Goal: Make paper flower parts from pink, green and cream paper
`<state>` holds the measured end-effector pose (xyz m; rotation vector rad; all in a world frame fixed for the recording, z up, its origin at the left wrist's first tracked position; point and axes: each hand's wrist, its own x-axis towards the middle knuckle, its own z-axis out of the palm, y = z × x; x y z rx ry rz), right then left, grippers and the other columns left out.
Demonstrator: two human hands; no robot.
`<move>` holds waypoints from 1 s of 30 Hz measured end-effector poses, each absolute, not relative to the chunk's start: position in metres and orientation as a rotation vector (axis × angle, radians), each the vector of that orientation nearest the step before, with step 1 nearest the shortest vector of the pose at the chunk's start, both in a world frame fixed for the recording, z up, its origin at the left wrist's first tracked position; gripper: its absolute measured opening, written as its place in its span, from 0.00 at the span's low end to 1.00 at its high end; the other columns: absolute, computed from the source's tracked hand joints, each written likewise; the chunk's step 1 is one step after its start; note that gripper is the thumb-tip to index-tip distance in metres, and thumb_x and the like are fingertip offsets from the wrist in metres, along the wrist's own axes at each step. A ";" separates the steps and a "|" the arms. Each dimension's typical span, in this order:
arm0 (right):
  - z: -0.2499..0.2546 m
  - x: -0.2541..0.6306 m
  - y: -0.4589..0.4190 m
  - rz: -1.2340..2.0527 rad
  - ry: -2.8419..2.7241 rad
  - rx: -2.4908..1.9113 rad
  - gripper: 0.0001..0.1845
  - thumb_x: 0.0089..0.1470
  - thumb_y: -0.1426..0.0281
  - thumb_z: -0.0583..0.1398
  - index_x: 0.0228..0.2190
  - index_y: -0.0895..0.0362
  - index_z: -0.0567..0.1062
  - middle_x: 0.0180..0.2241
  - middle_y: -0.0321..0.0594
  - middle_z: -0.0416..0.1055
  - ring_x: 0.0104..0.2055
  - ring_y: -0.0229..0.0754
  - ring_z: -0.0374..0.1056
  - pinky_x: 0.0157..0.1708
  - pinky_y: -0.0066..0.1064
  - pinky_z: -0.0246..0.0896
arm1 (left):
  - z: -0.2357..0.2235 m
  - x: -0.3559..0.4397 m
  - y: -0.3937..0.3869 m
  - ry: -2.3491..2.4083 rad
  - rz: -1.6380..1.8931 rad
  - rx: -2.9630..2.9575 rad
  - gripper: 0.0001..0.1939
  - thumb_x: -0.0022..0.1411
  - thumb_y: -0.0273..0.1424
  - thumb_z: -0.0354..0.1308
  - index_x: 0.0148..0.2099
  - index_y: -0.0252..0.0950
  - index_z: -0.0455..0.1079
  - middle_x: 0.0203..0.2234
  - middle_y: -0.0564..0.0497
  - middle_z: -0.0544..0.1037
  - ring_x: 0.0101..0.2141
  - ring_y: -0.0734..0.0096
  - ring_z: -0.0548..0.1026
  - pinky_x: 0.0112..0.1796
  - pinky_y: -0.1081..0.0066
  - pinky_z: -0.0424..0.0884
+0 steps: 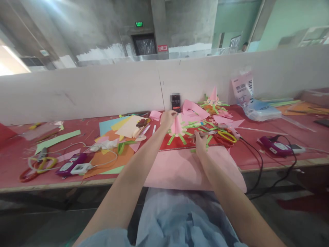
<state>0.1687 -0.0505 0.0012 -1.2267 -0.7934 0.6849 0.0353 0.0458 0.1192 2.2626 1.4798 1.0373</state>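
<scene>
My left hand [168, 118] is closed in a pinch at the tip of a pink paper cone [177, 126]. The cone stands upright, with a pale scalloped edge and green paper strips [182, 138] spreading from its base. Beside it, my right hand [201, 142] is closed around the blades of scissors [212, 133]; their yellow and red handles extend to the right. Several green strips lie around this hand. Under my forearms a pink sheet [177, 168] covers the front of the red table and overhangs its edge.
A similar pink cone figure [214, 97] stands at the back, near a phone [175, 103] against the white partition [115, 89]. Coloured paper [108, 128] lies left, with other scissors [41, 164] and a purple device [72, 164]. Another purple device [276, 145] and a plastic package [260, 109] are right.
</scene>
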 end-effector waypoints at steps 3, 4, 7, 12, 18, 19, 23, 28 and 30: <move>0.002 0.168 -0.051 0.661 -0.818 -1.243 0.18 0.50 0.52 0.51 0.21 0.50 0.55 0.14 0.36 0.60 0.15 0.40 0.56 0.19 0.37 0.56 | 0.108 0.033 0.046 1.351 0.976 2.302 0.07 0.57 0.28 0.57 0.36 0.36 0.77 0.36 0.48 0.80 0.38 0.65 0.75 0.42 0.69 0.68; 0.002 0.168 -0.052 0.656 -0.824 -1.240 0.18 0.49 0.52 0.52 0.20 0.50 0.55 0.13 0.35 0.59 0.15 0.40 0.55 0.19 0.36 0.55 | 0.104 0.032 0.045 1.305 0.957 2.298 0.07 0.57 0.27 0.57 0.36 0.36 0.77 0.36 0.48 0.80 0.38 0.66 0.75 0.43 0.70 0.68; 0.005 0.167 -0.056 0.655 -0.824 -1.181 0.20 0.48 0.51 0.54 0.18 0.51 0.54 0.12 0.32 0.56 0.14 0.38 0.54 0.18 0.35 0.55 | 0.097 0.031 0.039 1.253 0.960 2.205 0.07 0.57 0.27 0.57 0.37 0.36 0.76 0.37 0.49 0.80 0.39 0.68 0.75 0.44 0.71 0.69; 0.009 0.163 -0.061 0.701 -0.883 -1.106 0.20 0.46 0.52 0.58 0.17 0.52 0.58 0.10 0.30 0.56 0.14 0.37 0.56 0.17 0.32 0.55 | 0.082 0.020 0.023 1.161 1.102 2.105 0.14 0.56 0.28 0.58 0.46 0.37 0.72 0.44 0.49 0.76 0.39 0.71 0.75 0.42 0.73 0.70; 0.009 0.162 -0.061 0.720 -1.118 -1.147 0.21 0.47 0.50 0.58 0.18 0.52 0.61 0.11 0.31 0.61 0.14 0.36 0.57 0.16 0.30 0.53 | 0.036 -0.004 -0.004 1.406 1.248 2.036 0.10 0.60 0.23 0.51 0.41 0.35 0.71 0.40 0.48 0.77 0.42 0.70 0.74 0.46 0.71 0.68; 0.008 0.163 -0.060 0.721 -1.156 -1.141 0.21 0.47 0.50 0.57 0.18 0.53 0.62 0.12 0.32 0.62 0.15 0.36 0.58 0.17 0.29 0.54 | 0.030 -0.007 -0.007 1.472 1.180 2.021 0.09 0.59 0.23 0.52 0.40 0.35 0.71 0.39 0.48 0.78 0.41 0.69 0.75 0.45 0.70 0.69; 0.006 0.166 -0.058 0.742 -1.232 -1.122 0.20 0.48 0.50 0.57 0.20 0.54 0.66 0.14 0.33 0.64 0.17 0.36 0.61 0.21 0.30 0.57 | 0.024 -0.012 -0.014 1.687 1.154 1.944 0.11 0.62 0.25 0.47 0.41 0.35 0.70 0.38 0.47 0.78 0.40 0.66 0.75 0.42 0.69 0.69; 0.006 0.166 -0.059 0.758 -1.158 -1.110 0.21 0.49 0.50 0.56 0.20 0.54 0.67 0.14 0.33 0.64 0.17 0.35 0.59 0.21 0.29 0.57 | 0.025 -0.012 -0.013 1.697 1.067 1.822 0.12 0.63 0.27 0.45 0.38 0.36 0.69 0.28 0.50 0.78 0.26 0.70 0.75 0.32 0.72 0.69; 0.007 0.166 -0.060 0.744 -1.146 -1.101 0.22 0.49 0.50 0.56 0.19 0.55 0.67 0.13 0.33 0.63 0.16 0.35 0.58 0.20 0.29 0.57 | 0.024 -0.010 -0.013 1.599 1.053 1.751 0.12 0.63 0.28 0.43 0.40 0.36 0.68 0.27 0.51 0.77 0.22 0.74 0.74 0.26 0.75 0.68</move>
